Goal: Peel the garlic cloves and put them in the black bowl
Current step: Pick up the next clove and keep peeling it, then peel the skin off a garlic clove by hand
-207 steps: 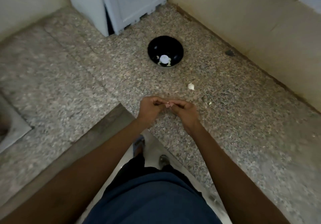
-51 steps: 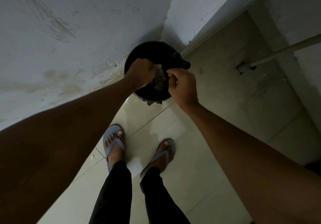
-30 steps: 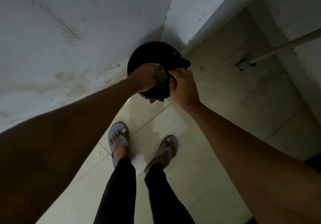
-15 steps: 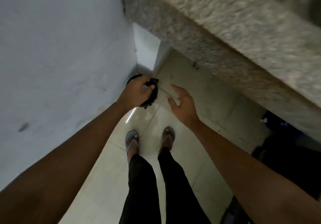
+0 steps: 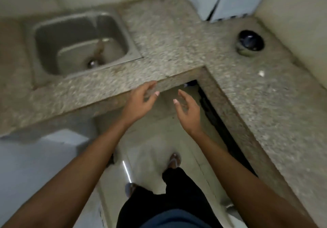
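So, going left to right: the steel sink [image 5: 53, 50] sat sunk into the speckled stone table [image 5: 168, 38], with nothing I could make out in it beyond the drain, though the whole shot was pretty blurry. In the middle, the left hand [image 5: 139, 102] hung just off the table's front edge with fingers loosely spread and nothing in it. The right hand [image 5: 187, 111] was just beside it, palm turned inward, fingers relaxed and also empty. Neither was touching the other or the table as far as I could tell. Further right, a small white bit [image 5: 261, 73] lay on the table near the wall; could've been a garlic clove or a scrap of peel, too small to say. The black bowl [image 5: 250, 42] stood at the far right back corner, well apart from both hands, and I couldn't really see what was inside it, just a pale glint. My guess on progress: no clove was being worked on at that point, so either one white piece was left to peel and drop in, or the job was basically wrapped up.
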